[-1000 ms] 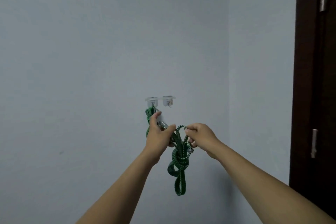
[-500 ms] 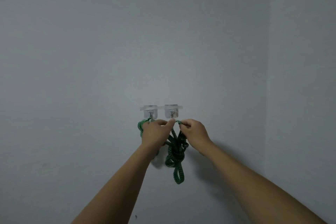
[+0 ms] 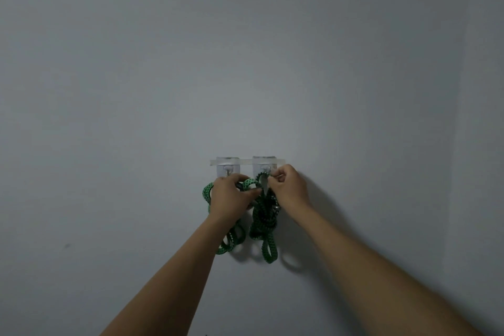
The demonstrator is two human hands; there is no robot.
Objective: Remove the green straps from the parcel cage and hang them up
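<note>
Two clear adhesive hooks are stuck on the grey wall, the left hook (image 3: pixel 228 168) and the right hook (image 3: pixel 264 168). A knotted green strap bundle (image 3: pixel 264 222) hangs below the right hook, its top loop held at the hook by my right hand (image 3: pixel 288 188). My left hand (image 3: pixel 231 198) grips the same loop just left of it. A second green strap (image 3: pixel 206 195) dangles under the left hook, partly hidden behind my left hand and forearm. The parcel cage is out of view.
The plain grey wall (image 3: pixel 245 63) fills the view. A wall corner (image 3: pixel 458 144) runs vertically at the far right. A strip of clear tape (image 3: pixel 246 162) spans the tops of both hooks.
Both hands have lifted the knotted strap's loop up to the right hook. The view has shifted left and closer to the wall, so the dark door at the right is gone.
</note>
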